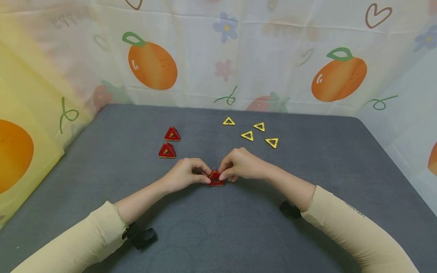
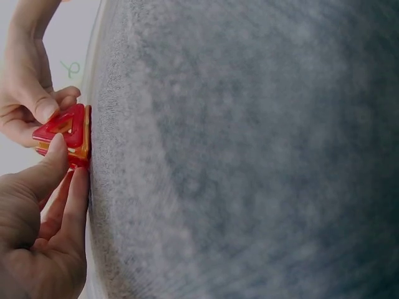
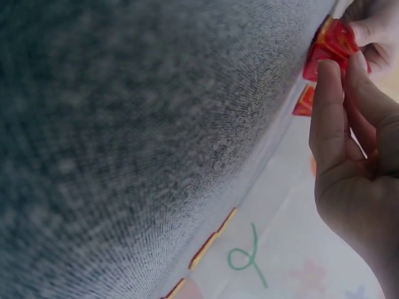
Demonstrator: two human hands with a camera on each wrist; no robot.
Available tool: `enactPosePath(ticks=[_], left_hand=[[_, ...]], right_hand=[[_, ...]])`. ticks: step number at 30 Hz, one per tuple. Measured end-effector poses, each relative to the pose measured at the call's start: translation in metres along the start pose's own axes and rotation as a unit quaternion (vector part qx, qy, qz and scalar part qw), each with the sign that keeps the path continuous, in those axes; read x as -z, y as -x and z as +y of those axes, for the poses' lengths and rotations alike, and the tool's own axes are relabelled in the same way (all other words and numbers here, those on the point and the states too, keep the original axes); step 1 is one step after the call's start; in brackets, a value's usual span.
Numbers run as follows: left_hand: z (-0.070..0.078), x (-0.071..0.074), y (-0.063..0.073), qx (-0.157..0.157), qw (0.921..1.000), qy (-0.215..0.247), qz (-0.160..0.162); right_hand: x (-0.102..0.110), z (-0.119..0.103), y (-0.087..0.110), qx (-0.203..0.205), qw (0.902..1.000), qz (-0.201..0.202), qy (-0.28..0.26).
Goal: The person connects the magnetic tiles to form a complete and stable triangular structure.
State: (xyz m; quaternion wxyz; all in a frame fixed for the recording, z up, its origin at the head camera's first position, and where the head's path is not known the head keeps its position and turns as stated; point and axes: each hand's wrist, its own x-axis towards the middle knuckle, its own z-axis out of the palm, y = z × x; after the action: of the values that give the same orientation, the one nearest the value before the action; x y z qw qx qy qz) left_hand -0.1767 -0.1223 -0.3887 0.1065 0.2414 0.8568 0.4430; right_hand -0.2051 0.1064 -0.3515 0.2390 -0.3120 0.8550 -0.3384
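Note:
Between both hands, on the dark grey table, stands a small red pyramid of triangular pieces with gold edges [image 1: 216,179]. My left hand [image 1: 187,174] pinches its left side between thumb and fingers. On the other side, my right hand [image 1: 243,165] pinches it with thumb and fingertips. The left wrist view shows a red triangular face [image 2: 75,128] with an opening in it, the left thumb pressed to it. In the right wrist view the red pyramid [image 3: 333,47] is partly covered by the fingers.
Two more red pyramids, one [image 1: 172,134] behind the other [image 1: 167,150], stand at the back left of the table [image 1: 218,235]. Several flat yellow triangle frames [image 1: 247,135] lie at the back right. A printed curtain [image 1: 201,57] hangs behind the table's far edge.

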Motion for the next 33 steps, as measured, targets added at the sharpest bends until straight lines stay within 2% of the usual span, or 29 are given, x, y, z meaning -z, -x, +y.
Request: enactPosePath(ticks=[11,16,24,33], left_hand=[[-0.002,0.0004,-0.0006,-0.023,0.9995,-0.024,-0.003],[-0.0008,0.0001,0.0,-0.044,0.9979,-0.048,-0.002],[0.0004,-0.001,0.0012,-0.065,0.996,-0.061,0.001],[0.0021,-0.002,0.0013,-0.071,0.9951,-0.069,-0.001]], right_hand=[[-0.0022,-0.0004,-0.001,-0.003,1.0,-0.002,0.002],[-0.0024,0.0002,-0.0011,-0.012,0.9998,-0.016,-0.01],[-0.0026,0.0022,-0.0016,-0.022,0.9985,-0.037,-0.033],[-0.0015,0.0079,-0.0023,-0.017,0.9981,-0.039,-0.045]])
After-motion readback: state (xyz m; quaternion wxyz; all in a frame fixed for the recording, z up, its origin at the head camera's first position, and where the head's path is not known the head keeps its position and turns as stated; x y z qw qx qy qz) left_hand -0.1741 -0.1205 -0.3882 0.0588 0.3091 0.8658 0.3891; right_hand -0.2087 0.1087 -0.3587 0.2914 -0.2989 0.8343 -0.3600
